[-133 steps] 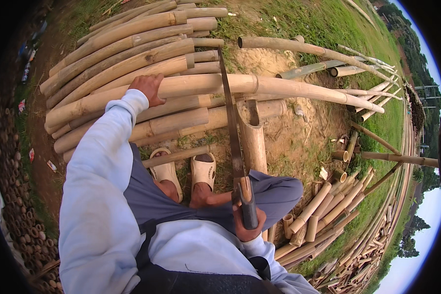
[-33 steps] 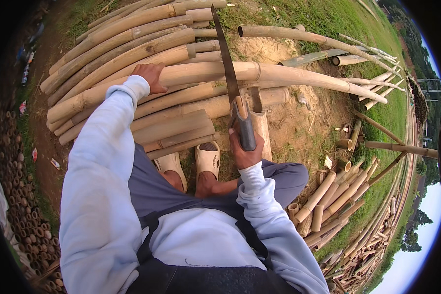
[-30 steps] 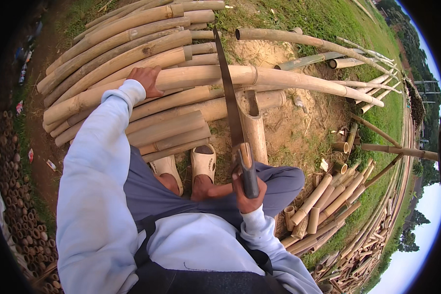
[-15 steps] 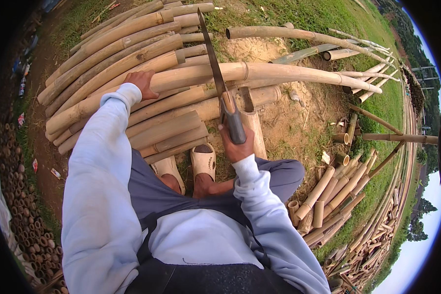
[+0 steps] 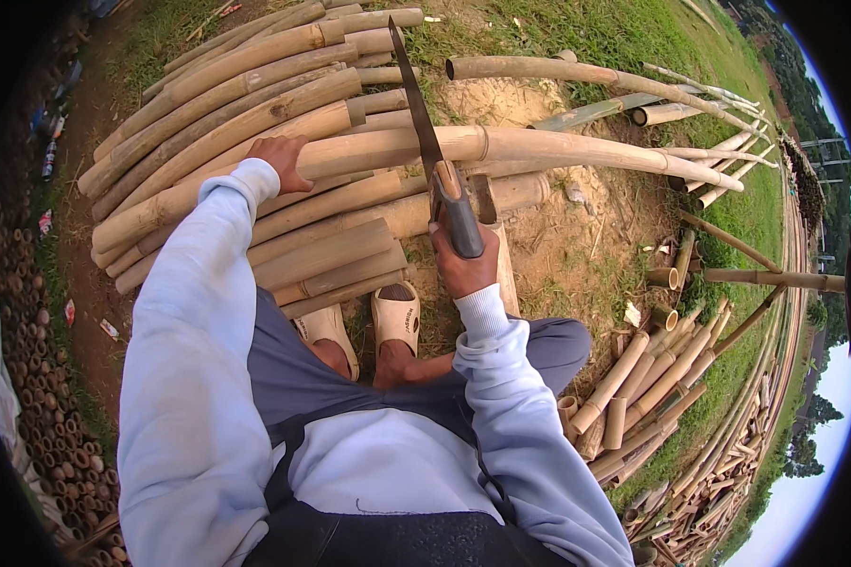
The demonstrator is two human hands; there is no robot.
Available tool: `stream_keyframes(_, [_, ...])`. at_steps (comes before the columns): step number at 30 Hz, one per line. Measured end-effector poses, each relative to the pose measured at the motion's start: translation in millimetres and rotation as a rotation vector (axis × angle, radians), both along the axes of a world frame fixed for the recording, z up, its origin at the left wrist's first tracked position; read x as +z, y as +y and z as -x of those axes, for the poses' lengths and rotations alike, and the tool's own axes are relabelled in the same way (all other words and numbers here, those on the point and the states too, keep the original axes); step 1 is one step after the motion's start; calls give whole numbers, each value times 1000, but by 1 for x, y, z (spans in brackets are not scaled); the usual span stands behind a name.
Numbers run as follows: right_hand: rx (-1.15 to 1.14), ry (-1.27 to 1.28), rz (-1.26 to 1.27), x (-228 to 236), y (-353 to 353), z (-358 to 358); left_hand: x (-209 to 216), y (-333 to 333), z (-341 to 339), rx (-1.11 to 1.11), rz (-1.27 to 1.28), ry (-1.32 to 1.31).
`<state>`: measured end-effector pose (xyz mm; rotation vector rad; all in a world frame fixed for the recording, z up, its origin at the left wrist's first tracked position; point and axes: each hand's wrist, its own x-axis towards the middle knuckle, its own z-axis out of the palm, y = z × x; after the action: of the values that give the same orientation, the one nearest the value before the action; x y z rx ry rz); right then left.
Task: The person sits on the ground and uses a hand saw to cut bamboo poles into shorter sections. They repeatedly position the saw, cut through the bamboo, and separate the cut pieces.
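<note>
A long pale bamboo pole point(image 5: 558, 148) lies crosswise in front of me, resting over other bamboo lengths. My left hand point(image 5: 281, 163) presses on top of it, fingers curled round its far side. In my right hand point(image 5: 467, 266) is the dark handle of a handsaw point(image 5: 420, 109). The saw's blade crosses the pole to the right of my left hand, its tip pointing away from me. Whether the teeth have entered the pole cannot be seen. Below the handle, a short upright bamboo piece point(image 5: 506, 274) is partly hidden by my right hand.
Cut bamboo lengths point(image 5: 246, 90) lie side by side at the left, several more point(image 5: 321, 255) near my sandalled feet point(image 5: 396, 321). A bamboo pile point(image 5: 652, 378) lies right. Another long pole point(image 5: 577, 71) stretches beyond. Stacked short rings point(image 5: 52, 406) fill the far left.
My right hand has pushed the saw a little forward, away from me, across the pole. My left hand keeps its place on the bamboo. The whole view has shifted slightly.
</note>
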<state>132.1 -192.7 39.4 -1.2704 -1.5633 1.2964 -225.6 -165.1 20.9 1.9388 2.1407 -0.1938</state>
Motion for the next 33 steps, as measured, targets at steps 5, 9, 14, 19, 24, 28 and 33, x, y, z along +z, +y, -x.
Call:
stream_keyframes(5, [17,-56,69,26,-112,-69,3,-7,6,40,58,24])
stream_keyframes(9, [-4,-188,171,61,-163,-107,-6,-21,7,-8,-69,6])
stream_keyframes(14, [-68,36,58,-1,-13,-15,-2,2,-6,-25,-21,-9])
stream_keyframes(19, [92,27,28,-7,4,5,-2,-9,6,4,11,-55])
stream_keyframes(24, [36,31,-7,2,-32,-7,-13,-42,-10,-52,50,11])
stream_keyframes(28, [27,41,35,-35,-49,-18,-16,-40,-16,-40,-55,54])
stream_keyframes(33, [-64,63,-19,-36,-48,-15,-2,-39,-18,-3,-23,24])
